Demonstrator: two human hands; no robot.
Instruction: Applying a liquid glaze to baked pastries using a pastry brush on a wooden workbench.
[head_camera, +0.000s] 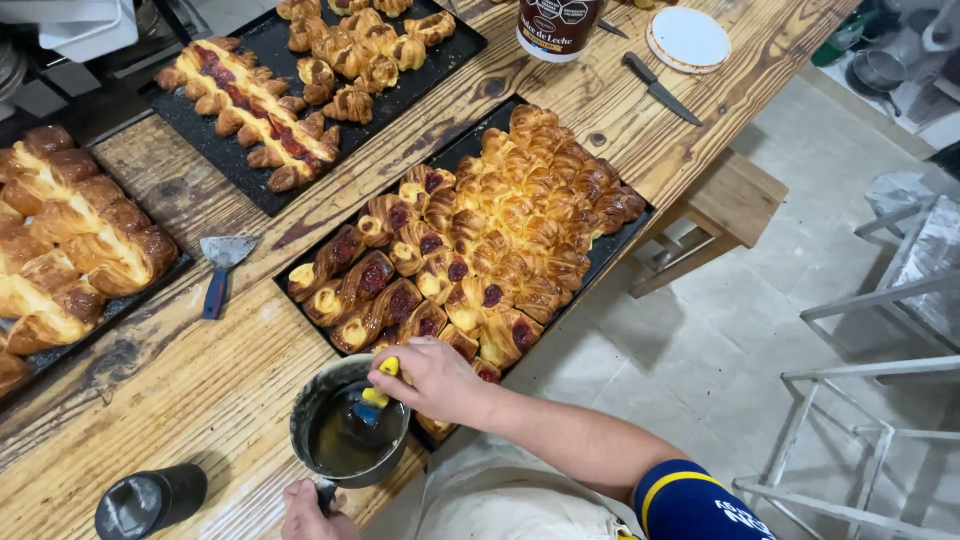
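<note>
Landmark: dented round grey metal pot (318, 400) of dark glaze, one, at the near edge of the long worn wooden table (180, 390).

Right hand (432, 378): one, over the pot's far rim, fingers curled and pinched around the yellow handle of a pastry brush (378, 396); the brush's blue head dips into the glaze.

Left hand (308, 510): one, just nearer than the pot at the table edge, closed about the pot's short handle; only partly in view.

Black rectangular baking trays: three.
- Centre tray (615, 243), just beyond the pot, touching distance from the right hand: packed with golden pastries, many with red jam or yellow cream centres; too closely crowded to count exactly.
- Far tray (250, 170), well beyond the pot: one long braided pastry with red filling, plus a cluster of small twisted pastries.
- Left tray (120, 305), left of the pot: large glazed brown braids, partly cut off by the frame.

Metal scraper with red and blue handle (222, 265): one, beyond the pot, between left and centre trays.

Black cylindrical container (150, 500): one, left of the pot, lying on its side.

Dark-handled knife (660, 88): one, far beyond the pot.

White round lid (688, 38): one, beside the knife.

Brown jar with white label (555, 25): one, just left of the lid.
</note>
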